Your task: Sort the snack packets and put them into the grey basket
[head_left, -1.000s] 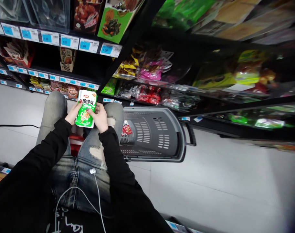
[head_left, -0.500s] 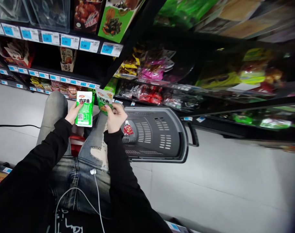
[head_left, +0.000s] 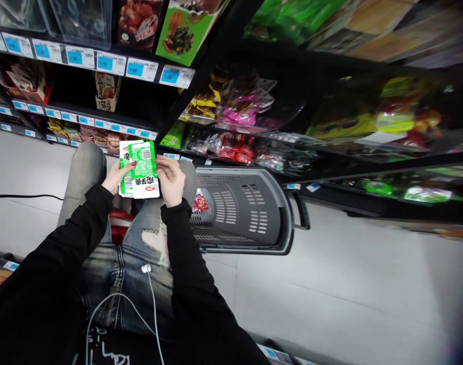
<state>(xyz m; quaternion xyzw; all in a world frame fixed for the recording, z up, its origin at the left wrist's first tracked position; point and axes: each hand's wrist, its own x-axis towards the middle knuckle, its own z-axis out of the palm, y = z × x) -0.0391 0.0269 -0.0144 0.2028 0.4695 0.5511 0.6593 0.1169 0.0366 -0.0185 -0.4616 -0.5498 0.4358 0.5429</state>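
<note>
Two green-and-white snack packets lie overlapped in front of my knees. My left hand (head_left: 115, 177) is closed on them, its thumb pressing on the face of the front packet (head_left: 143, 170). The rear packet (head_left: 125, 188) shows only along its left side and top; the front one covers the rest. Printing on the front packet is upside down. At that packet's right edge, the fingertips and thumb of my right hand (head_left: 172, 180) meet it in a loose pinch.
A grey shopping basket (head_left: 273, 210) stands on the floor to the right, with a small red packet (head_left: 200, 201) inside. Shelves of bagged snacks run ahead and to the right, with price labels (head_left: 140, 70) along their edges. A white earphone cable (head_left: 151, 289) hangs over my lap.
My right hand has brought its packet left, turned over, onto the one in my left hand. My left thumb now presses on both. The basket stays in place.
</note>
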